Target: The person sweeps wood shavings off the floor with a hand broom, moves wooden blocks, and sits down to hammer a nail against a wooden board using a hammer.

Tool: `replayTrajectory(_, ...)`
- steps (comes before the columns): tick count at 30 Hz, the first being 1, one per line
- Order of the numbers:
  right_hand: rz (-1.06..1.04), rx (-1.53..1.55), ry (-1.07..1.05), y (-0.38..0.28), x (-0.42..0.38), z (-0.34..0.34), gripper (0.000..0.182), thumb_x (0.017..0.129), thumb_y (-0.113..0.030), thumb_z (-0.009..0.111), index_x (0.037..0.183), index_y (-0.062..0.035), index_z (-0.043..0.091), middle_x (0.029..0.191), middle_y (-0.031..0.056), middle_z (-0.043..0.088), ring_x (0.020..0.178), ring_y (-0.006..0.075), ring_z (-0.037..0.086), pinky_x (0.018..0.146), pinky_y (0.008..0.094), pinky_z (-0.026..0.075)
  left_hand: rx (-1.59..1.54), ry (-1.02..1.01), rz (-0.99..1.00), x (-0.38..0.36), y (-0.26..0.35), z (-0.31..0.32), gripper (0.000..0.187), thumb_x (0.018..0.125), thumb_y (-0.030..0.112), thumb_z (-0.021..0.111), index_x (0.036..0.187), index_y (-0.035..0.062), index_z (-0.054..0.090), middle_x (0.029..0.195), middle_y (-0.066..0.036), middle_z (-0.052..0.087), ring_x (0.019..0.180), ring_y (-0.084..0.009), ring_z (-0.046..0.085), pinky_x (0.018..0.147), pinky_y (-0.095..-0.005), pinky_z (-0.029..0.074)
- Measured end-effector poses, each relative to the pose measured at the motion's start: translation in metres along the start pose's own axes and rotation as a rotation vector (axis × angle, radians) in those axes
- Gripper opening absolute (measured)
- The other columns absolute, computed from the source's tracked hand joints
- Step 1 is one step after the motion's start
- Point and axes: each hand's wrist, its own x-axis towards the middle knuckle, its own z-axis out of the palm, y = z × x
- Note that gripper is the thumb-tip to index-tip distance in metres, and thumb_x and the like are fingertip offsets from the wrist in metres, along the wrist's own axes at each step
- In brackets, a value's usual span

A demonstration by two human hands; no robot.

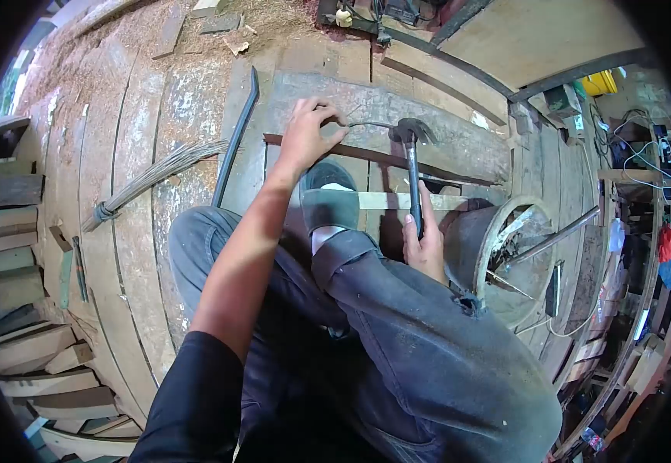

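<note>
My right hand is wrapped round the handle of a hammer. The hammer's dark head lies low over a thick grey board, overlapping the far end of a thin metal rod. My left hand pinches the rod's near end between thumb and fingers, its other fingers curled. Beneath both, the worn board rests along the floor. A shoe on my foot is just below my left hand, beside the board's near edge.
Left of my knee lie a dark pry bar and a stick broom. On the right stands a round bucket with metal pieces inside. Cut wood blocks are stacked at far left. Sawdust covers the far floor.
</note>
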Motion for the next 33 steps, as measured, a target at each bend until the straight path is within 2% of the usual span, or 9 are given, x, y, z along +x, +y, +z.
replayTrajectory(10,0.088,0.085,0.034,0.017,-0.003,-0.001,0.054,0.098,-0.016,0.048,0.148,-0.0035,0.031,0.143,0.0239,0.045,0.132,0.0311,0.045,0.106,0.0353,0.035,0.23,-0.109,0.126,0.036,-0.016,-0.017,0.026,0.077,0.018,0.069,0.102,0.0111,0.069,0.112,-0.012,0.057,0.107,-0.0338,0.055,0.093,-0.041,0.047)
replayTrajectory(14,0.027,0.057,0.049,0.019,0.001,0.001,0.055,0.098,-0.016,0.05,0.147,-0.0009,0.031,0.143,0.0241,0.044,0.134,0.0317,0.043,0.107,0.0357,0.034,0.271,-0.213,0.135,0.063,-0.019,-0.022,0.027,0.08,0.02,0.069,0.107,0.0143,0.069,0.106,-0.014,0.061,0.099,-0.0354,0.061,0.085,-0.0411,0.05)
replayTrajectory(16,0.104,0.115,0.045,0.014,-0.001,0.0,0.055,0.098,-0.016,0.05,0.147,-0.0004,0.031,0.144,0.0243,0.042,0.135,0.0321,0.042,0.108,0.0358,0.033,0.234,-0.313,0.142,0.07,-0.014,-0.02,0.026,0.082,0.02,0.068,0.107,0.0137,0.069,0.101,-0.014,0.063,0.097,-0.0349,0.062,0.084,-0.0414,0.05)
replayTrajectory(18,0.096,0.126,0.051,0.018,-0.002,0.001,0.055,0.098,-0.016,0.05,0.147,-0.0009,0.031,0.144,0.0244,0.042,0.135,0.0324,0.041,0.108,0.0357,0.033,0.213,-0.259,0.203,0.065,-0.006,-0.014,0.022,0.084,0.021,0.068,0.102,0.01,0.068,0.094,-0.015,0.064,0.09,-0.035,0.063,0.078,-0.0417,0.051)
replayTrajectory(20,0.082,0.084,0.045,0.017,-0.001,-0.001,0.056,0.098,-0.016,0.05,0.148,-0.0012,0.03,0.143,0.0244,0.043,0.134,0.0325,0.043,0.107,0.0355,0.033,0.096,0.002,-0.061,0.05,0.011,-0.005,0.023,0.082,0.025,0.072,0.095,0.0071,0.066,0.084,-0.015,0.065,0.08,-0.0337,0.064,0.071,-0.0406,0.051)
replayTrajectory(21,0.087,0.067,0.039,0.017,-0.001,-0.002,0.056,0.098,-0.017,0.05,0.148,-0.0013,0.029,0.142,0.0244,0.044,0.133,0.0327,0.044,0.107,0.0357,0.034,0.106,-0.057,-0.2,0.039,0.02,-0.003,0.03,0.077,0.033,0.074,0.089,0.0078,0.063,0.079,-0.013,0.064,0.077,-0.032,0.064,0.068,-0.0418,0.05)
replayTrajectory(25,0.059,0.107,0.049,0.022,-0.002,0.001,0.056,0.098,-0.018,0.05,0.147,-0.0015,0.03,0.142,0.0248,0.044,0.134,0.0335,0.043,0.107,0.0364,0.034,0.349,0.048,-0.086,-0.001,0.029,0.015,0.027,0.073,0.034,0.077,0.087,0.0135,0.067,0.097,-0.004,0.064,0.1,-0.0241,0.056,0.086,-0.0428,0.039)
replayTrajectory(29,0.074,0.089,0.035,0.018,-0.001,-0.001,0.056,0.098,-0.017,0.05,0.148,-0.0023,0.029,0.145,0.0247,0.041,0.135,0.033,0.041,0.109,0.0371,0.032,0.227,-0.031,-0.014,-0.009,0.027,0.01,0.018,0.083,0.024,0.069,0.099,0.0169,0.071,0.101,-0.003,0.063,0.102,-0.0239,0.055,0.086,-0.0385,0.04)
replayTrajectory(33,0.024,0.077,0.039,0.012,0.0,-0.001,0.057,0.098,-0.016,0.05,0.148,-0.0012,0.029,0.143,0.0233,0.043,0.134,0.031,0.043,0.108,0.0351,0.033,0.203,-0.065,0.061,-0.008,0.018,0.003,0.016,0.082,0.021,0.07,0.096,0.0126,0.072,0.099,-0.003,0.063,0.1,-0.0247,0.056,0.086,-0.0387,0.041)
